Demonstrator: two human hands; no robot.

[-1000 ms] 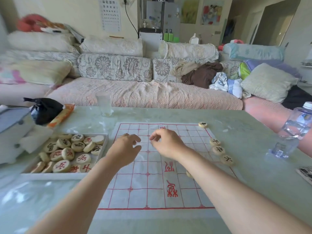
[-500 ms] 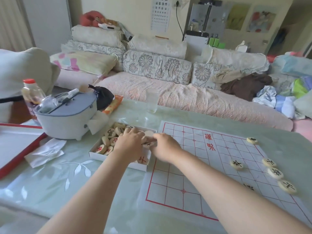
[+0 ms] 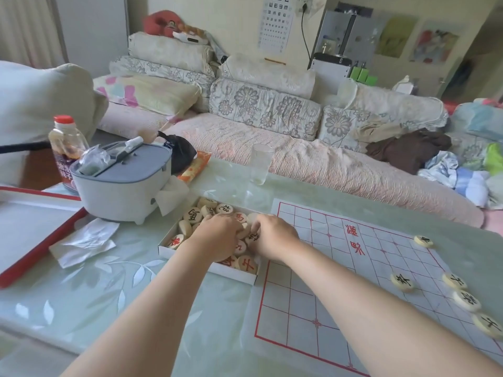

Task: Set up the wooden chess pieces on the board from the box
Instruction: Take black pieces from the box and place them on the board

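Note:
A shallow white box (image 3: 166, 249) on the table left of the board holds several round wooden chess pieces (image 3: 192, 215) marked in red or black. My left hand (image 3: 217, 238) and my right hand (image 3: 275, 238) are both down in the box, side by side, fingers curled among the pieces. The fingertips are hidden, so a grip on any piece does not show. The paper board (image 3: 340, 281) with its red grid lies to the right. Several black-marked pieces (image 3: 402, 281) sit along its right side.
A white and grey appliance (image 3: 122, 186) stands just left of the box, with a sauce bottle (image 3: 68, 142) and a black bag (image 3: 179, 151) behind it. A drinking glass (image 3: 261, 164) stands beyond the box. Crumpled tissue (image 3: 84, 240) and a red-edged tray (image 3: 32, 227) lie at left.
Both hands have moved left from above the board into the box of pieces, and my view has swung left with them.

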